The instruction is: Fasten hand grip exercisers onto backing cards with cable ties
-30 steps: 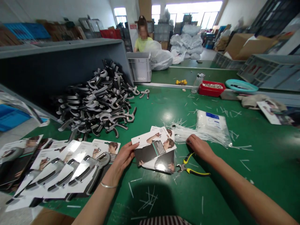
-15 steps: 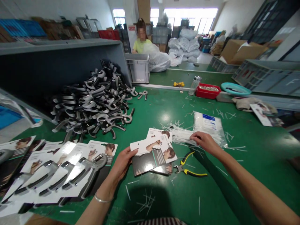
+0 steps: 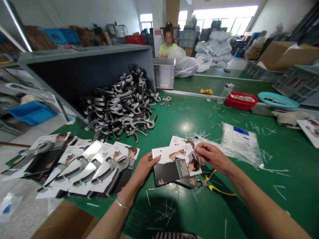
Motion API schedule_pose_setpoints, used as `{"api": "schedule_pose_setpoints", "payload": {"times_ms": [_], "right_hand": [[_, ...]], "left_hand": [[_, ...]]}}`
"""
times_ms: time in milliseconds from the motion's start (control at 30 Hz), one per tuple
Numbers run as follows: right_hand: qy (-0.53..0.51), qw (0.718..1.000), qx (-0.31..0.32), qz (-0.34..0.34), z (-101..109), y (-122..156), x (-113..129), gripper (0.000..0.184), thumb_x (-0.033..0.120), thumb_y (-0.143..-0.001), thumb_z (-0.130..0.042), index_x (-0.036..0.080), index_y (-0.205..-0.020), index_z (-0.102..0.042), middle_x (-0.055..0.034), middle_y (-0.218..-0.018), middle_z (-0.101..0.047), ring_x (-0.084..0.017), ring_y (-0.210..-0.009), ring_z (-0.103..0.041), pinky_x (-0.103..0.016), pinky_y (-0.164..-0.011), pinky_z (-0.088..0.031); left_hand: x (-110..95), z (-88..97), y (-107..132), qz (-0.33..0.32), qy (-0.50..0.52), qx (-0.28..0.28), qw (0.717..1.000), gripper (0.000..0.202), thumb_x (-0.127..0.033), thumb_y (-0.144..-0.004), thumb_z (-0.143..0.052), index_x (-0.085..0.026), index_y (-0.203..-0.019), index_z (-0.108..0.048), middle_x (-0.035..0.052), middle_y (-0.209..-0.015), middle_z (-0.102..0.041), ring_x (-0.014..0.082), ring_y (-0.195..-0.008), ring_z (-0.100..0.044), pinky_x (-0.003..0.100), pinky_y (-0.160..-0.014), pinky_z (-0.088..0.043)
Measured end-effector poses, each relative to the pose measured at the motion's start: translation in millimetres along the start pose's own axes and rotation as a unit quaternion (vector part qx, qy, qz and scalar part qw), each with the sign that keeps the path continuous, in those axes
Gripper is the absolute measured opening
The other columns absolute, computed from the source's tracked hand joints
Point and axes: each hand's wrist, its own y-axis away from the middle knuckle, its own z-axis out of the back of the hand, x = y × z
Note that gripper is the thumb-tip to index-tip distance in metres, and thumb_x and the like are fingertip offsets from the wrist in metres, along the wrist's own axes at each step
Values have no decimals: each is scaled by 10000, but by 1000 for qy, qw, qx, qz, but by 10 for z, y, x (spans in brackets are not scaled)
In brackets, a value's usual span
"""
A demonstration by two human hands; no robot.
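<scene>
My left hand (image 3: 143, 169) pinches the left edge of a printed backing card (image 3: 167, 171), thumb on top. Another card (image 3: 175, 140) lies partly beneath it. At the card's upper right edge, my right hand (image 3: 213, 156) has its fingertips pinched together on a thin, pale cable tie, mostly hidden by the fingers. Diagonal cutters (image 3: 218, 190) with yellow-and-black handles lie just right of the cards. Behind my right hand, loose white cable ties (image 3: 233, 153) spread out beside their clear bag (image 3: 228, 134).
Grey-and-black hand grip exercisers (image 3: 122, 106) spill from a tipped grey crate (image 3: 87, 49). Cards with exercisers attached (image 3: 109, 171) overlap at left. A red tray (image 3: 241, 101), a glass jar (image 3: 225, 93) and a turquoise plate (image 3: 277, 100) stand behind. A co-worker (image 3: 168, 46) is across the table.
My right hand has moved from the loose cable ties to the card's upper right edge. My left hand still holds the card. The camera view has turned left.
</scene>
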Motion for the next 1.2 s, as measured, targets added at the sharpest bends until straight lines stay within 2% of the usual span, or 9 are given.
{"api": "schedule_pose_setpoints", "payload": {"times_ms": [300, 500, 700, 833, 900, 967, 1067, 1133, 1200], "right_hand": [[39, 981, -106, 156, -467, -419, 68, 203, 397, -897, -657, 206, -922, -596, -6, -786, -699, -130, -620, -659, -264, -627, -541], [212, 930, -139, 266, -931, -452, 34, 152, 366, -956, -575, 216, -975, -595, -43, -907, -734, -159, -720, -720, -282, -669, -579], [279, 910, -124, 281, -1001, -469, -131, 143, 307, -990, -501, 227, -1016, -616, -35, -902, -723, -166, -779, -711, -293, -705, -559], [360, 873, -86, 317, -967, -543, -148, 108, 295, -947, -566, 245, -952, -662, -63, -1097, -704, -240, -1059, -631, -418, -937, -472], [365, 883, -56, 288, -928, -576, -135, 102, 320, -924, -600, 250, -926, -674, -58, -1097, -696, -255, -1073, -607, -425, -944, -450], [333, 913, -30, 233, -879, -596, -124, 129, 355, -924, -598, 249, -930, -672, -39, -968, -697, -224, -936, -629, -376, -856, -472], [270, 944, -4, 189, -809, -609, -124, 183, 402, -915, -598, 231, -923, -662, -22, -879, -665, -185, -814, -607, -330, -778, -471], [238, 954, 3, 181, -783, -616, -130, 207, 421, -902, -608, 220, -918, -657, -23, -877, -650, -172, -791, -591, -313, -747, -468], [219, 961, 9, 169, -777, -624, -128, 220, 435, -890, -620, 219, -913, -656, -19, -864, -640, -160, -757, -580, -293, -696, -463]], "left_hand": [[-37, 79, -129, 5, 13, 69, 997, 445, -308, -746, -775, -117, -1132, -663, 130, -1163, -719, 255, -1027, -670, 360, -941, -469], [-73, 67, -80, -30, -7, 62, 998, 406, -295, -787, -729, -135, -1153, -656, 99, -1176, -705, 241, -1048, -645, 335, -940, -462], [-106, 54, -41, -38, -38, 50, 997, 421, -317, -800, -714, -138, -1174, -647, 89, -1135, -704, 231, -995, -649, 327, -902, -480], [-264, -61, 14, -38, -30, 42, 998, 456, -359, -768, -745, -157, -1165, -648, 76, -1085, -707, 222, -939, -661, 306, -843, -502], [-344, -102, 35, -56, -40, 44, 997, 442, -385, -770, -744, -160, -1142, -660, 72, -1067, -707, 221, -940, -656, 296, -829, -504], [-382, -110, 39, -64, -54, 44, 996, 404, -451, -825, -678, -154, -1098, -676, 68, -984, -714, 203, -871, -652, 276, -766, -506], [-328, -88, 11, -35, -53, 30, 998, 445, -552, -911, -510, -155, -1026, -674, 7, -663, -634, 123, -539, -548, 228, -533, -427], [-246, -83, -10, -25, -46, 28, 998, 386, -532, -885, -567, -168, -980, -654, -45, -562, -545, 84, -433, -440, 210, -491, -376], [-173, -86, -13, -36, -39, 35, 998, 310, -443, -799, -704, -178, -945, -637, -49, -614, -565, 82, -488, -474, 211, -565, -417]]}}
